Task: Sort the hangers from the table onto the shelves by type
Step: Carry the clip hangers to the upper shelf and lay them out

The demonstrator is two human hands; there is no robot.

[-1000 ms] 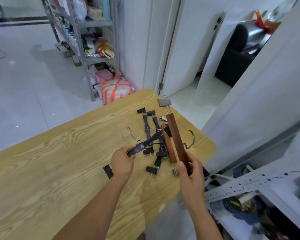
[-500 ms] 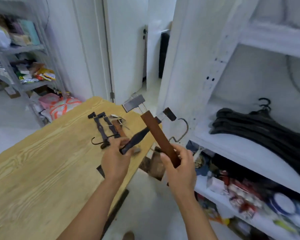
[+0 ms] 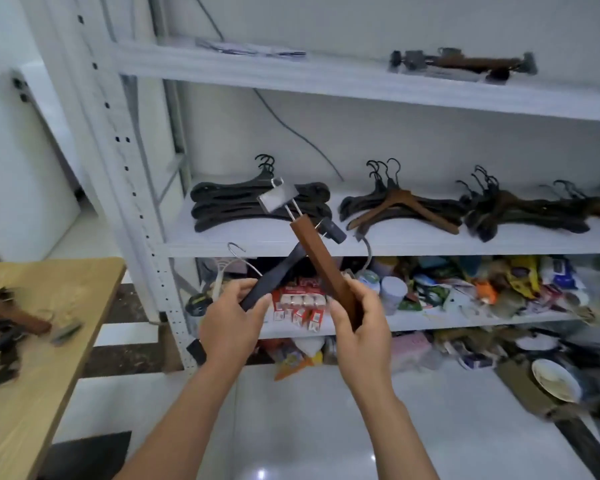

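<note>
Two hangers cross near the shelves (image 3: 430,245): the left hand (image 3: 231,317) has fingers (image 3: 243,287) curled round the black hanger (image 3: 277,271), and the right hand (image 3: 359,330) grips the brown hanger (image 3: 321,261). Their crossed clips and hooks could snag when parted, dropping one.

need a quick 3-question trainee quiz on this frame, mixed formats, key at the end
1. True or false: the left hand and the right hand each hold one hanger.
2. Which shelf level already carries a hanger like the brown wooden hanger in the right hand? A) top B) middle C) lowest
3. Fill in: the black hanger is held by the ____ hand.
Key: 1 true. 2 A: the shelved brown clip hanger lies on the top shelf. 3 left.
</note>
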